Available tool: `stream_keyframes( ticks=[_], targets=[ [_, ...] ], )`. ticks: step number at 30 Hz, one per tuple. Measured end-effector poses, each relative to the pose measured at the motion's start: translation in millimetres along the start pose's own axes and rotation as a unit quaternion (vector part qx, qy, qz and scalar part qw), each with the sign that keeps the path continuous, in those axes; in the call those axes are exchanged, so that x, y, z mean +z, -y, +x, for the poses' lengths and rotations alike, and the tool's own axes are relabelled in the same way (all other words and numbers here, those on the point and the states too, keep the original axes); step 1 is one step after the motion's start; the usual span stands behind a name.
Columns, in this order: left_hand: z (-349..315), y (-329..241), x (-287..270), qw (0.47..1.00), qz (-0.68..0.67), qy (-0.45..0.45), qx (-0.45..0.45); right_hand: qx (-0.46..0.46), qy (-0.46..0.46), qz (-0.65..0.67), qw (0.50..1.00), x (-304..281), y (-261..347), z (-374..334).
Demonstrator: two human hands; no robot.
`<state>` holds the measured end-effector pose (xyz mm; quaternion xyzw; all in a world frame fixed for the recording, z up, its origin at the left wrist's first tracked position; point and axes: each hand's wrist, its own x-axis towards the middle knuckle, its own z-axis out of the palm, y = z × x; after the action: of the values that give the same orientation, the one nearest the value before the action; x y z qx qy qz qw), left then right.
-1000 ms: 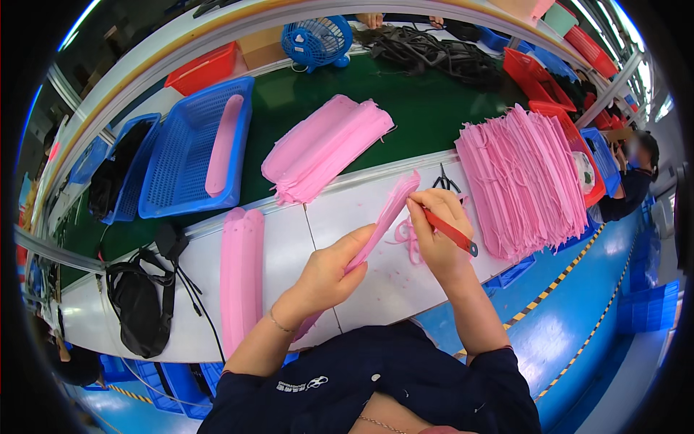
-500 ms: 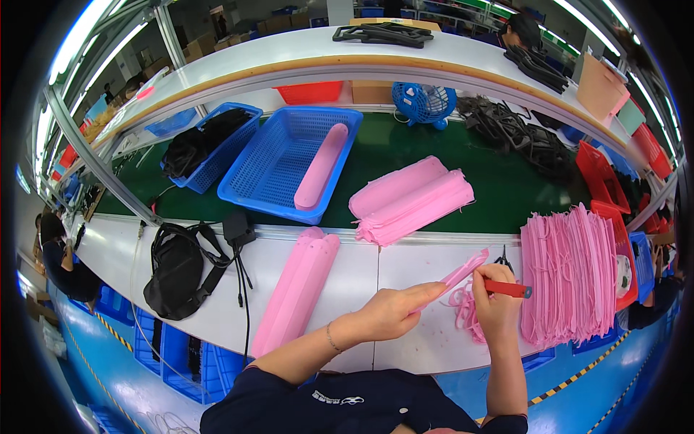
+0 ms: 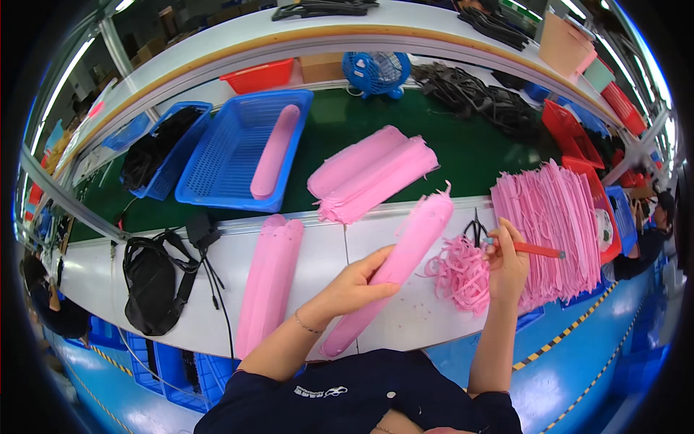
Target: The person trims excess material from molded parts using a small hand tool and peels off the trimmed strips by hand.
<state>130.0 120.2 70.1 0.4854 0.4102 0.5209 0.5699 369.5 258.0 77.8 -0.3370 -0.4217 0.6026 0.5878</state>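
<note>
My left hand (image 3: 354, 286) grips a long pink fabric piece (image 3: 416, 235) with rounded ends, held tilted above the white table. A frayed bit sticks out at its upper end. To the right, my right hand (image 3: 508, 271) is closed on a slim red-handled tool (image 3: 538, 249), which points away sideways. Beneath and between the hands lies a heap of pink trimmings (image 3: 463, 275), with dark-handled scissors (image 3: 476, 230) just behind it. A tall stack of frayed pink pieces (image 3: 546, 231) stands right of my right hand. Smoother pink pieces (image 3: 269, 282) lie left of my left hand.
On the green surface sit another pink bundle (image 3: 372, 173) and a blue basket (image 3: 191, 184) holding one pink piece. A black bag with cables (image 3: 155, 289) lies at left. A blue fan (image 3: 376, 72) stands under the overhead shelf (image 3: 405, 36). Red bins (image 3: 571, 134) line the right.
The pink piece has turned in my left hand so its broad face shows, and it sits lower. My right hand has drawn away from it with the red tool. The view has shifted.
</note>
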Motion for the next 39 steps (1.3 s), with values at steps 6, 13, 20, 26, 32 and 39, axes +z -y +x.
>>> stream_keyframes(
  ticks=[6, 13, 20, 26, 32, 39],
  targets=[
    [6.6, -10.6, -3.3, 0.997, -0.048, 0.038, -0.044, 0.140, 0.074, 0.216, 0.963, 20.7, 9.0, -23.2],
    [6.7, 1.6, 2.5, 0.999, -0.025, 0.019, -0.036, 0.117, 0.117, 0.175, 0.971, 29.8, 5.8, -22.0],
    [14.0, 17.5, 23.2, 0.879, 0.428, -0.110, 0.181, 0.065, 0.096, 0.078, 0.990, 32.4, 8.2, -35.4],
    [23.4, 29.8, 41.8, 0.847, 0.472, -0.148, 0.193, 0.013, 0.069, -0.071, 0.995, 33.1, 15.1, -37.1],
    [23.8, 26.1, 40.3, 0.835, 0.476, -0.190, 0.200, -0.240, 0.118, -0.318, 0.910, 46.9, 18.1, -34.1],
    [22.8, 27.2, 53.0, 0.839, 0.425, -0.199, 0.276, -0.250, 0.034, -0.376, 0.892, 40.6, 33.1, -44.7]
  ],
)
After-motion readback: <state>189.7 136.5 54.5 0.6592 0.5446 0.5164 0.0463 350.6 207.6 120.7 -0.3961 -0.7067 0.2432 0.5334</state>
